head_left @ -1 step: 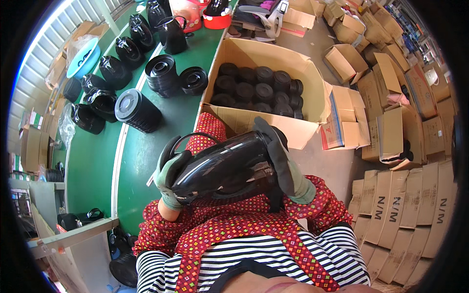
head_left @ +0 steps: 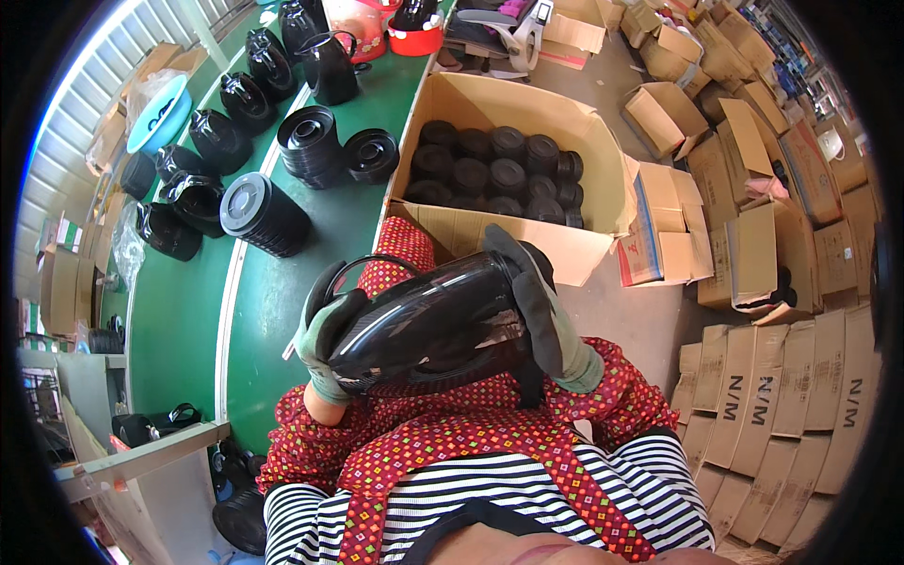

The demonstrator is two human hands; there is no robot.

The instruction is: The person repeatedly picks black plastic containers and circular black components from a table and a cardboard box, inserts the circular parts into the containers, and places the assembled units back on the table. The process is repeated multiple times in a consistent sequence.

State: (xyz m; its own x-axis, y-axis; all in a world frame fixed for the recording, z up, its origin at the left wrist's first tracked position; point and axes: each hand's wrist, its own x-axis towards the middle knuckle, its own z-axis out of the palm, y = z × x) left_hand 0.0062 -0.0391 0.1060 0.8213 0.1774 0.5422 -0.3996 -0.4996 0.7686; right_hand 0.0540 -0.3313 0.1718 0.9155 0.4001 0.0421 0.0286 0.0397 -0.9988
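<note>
I hold a glossy black kettle body (head_left: pixel 424 330) on its side over my lap, with both hands in grey-green gloves. My left hand (head_left: pixel 325 344) grips its lower left end, next to the thin black loop handle. My right hand (head_left: pixel 544 315) wraps over its right end, fingers pointing up. Just beyond the kettle stands an open cardboard box (head_left: pixel 565 252) filled with several round black parts (head_left: pixel 499 169).
A green table (head_left: pixel 188 320) runs along my left, carrying stacks of black round lids (head_left: pixel 264 215) and several black kettle bodies (head_left: pixel 250 94). Folded and open cardboard cartons (head_left: pixel 772 377) cover the floor on the right. A blue basin (head_left: pixel 155 113) sits far left.
</note>
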